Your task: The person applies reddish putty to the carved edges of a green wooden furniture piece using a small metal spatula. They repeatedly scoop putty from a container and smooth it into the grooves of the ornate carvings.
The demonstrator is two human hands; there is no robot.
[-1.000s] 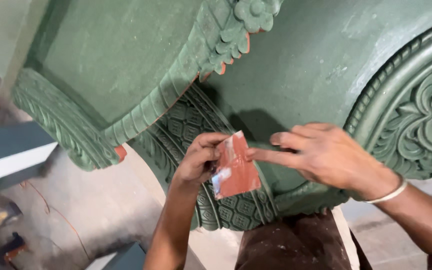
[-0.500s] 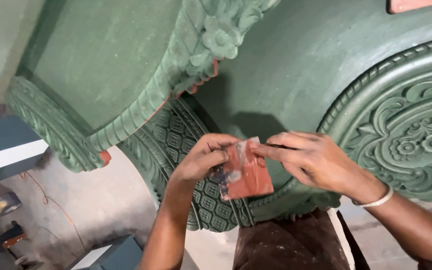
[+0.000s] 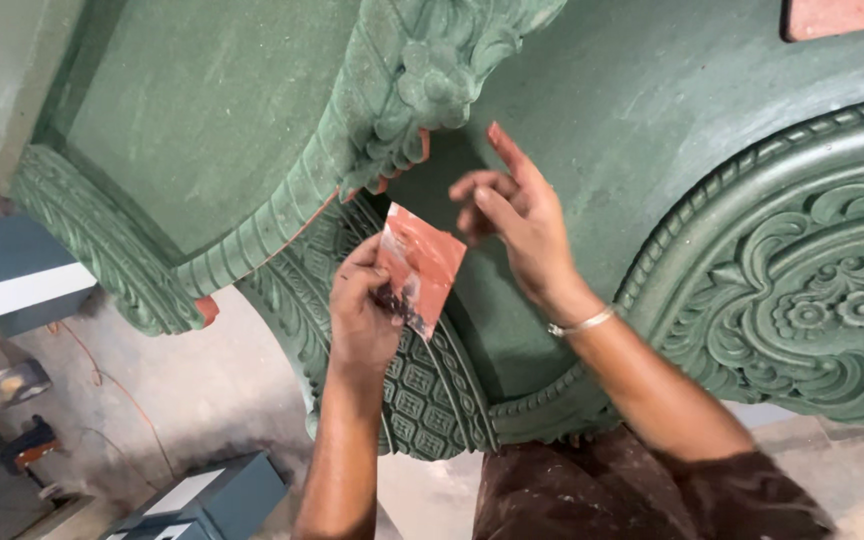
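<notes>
My left hand (image 3: 362, 305) pinches a small reddish-brown sheet of sandpaper (image 3: 420, 265) by its lower left edge, in front of a large green carved ornamental structure (image 3: 652, 160). My right hand (image 3: 517, 220) is off the sheet, raised just right of it with fingers spread, close to the green surface below a carved flower bracket (image 3: 432, 80). A thin metal bangle (image 3: 580, 323) circles my right wrist.
A carved round medallion (image 3: 812, 290) fills the right side. A lattice-patterned curved band (image 3: 422, 390) runs below my hands. Red undercoat shows at chipped edges (image 3: 207, 310). Grey-blue boxes (image 3: 202, 495) and a concrete floor (image 3: 152, 390) lie far below at left.
My right hand let go of the sandpaper and lifted up towards the green surface. The left hand keeps the sheet. The view shifted slightly.
</notes>
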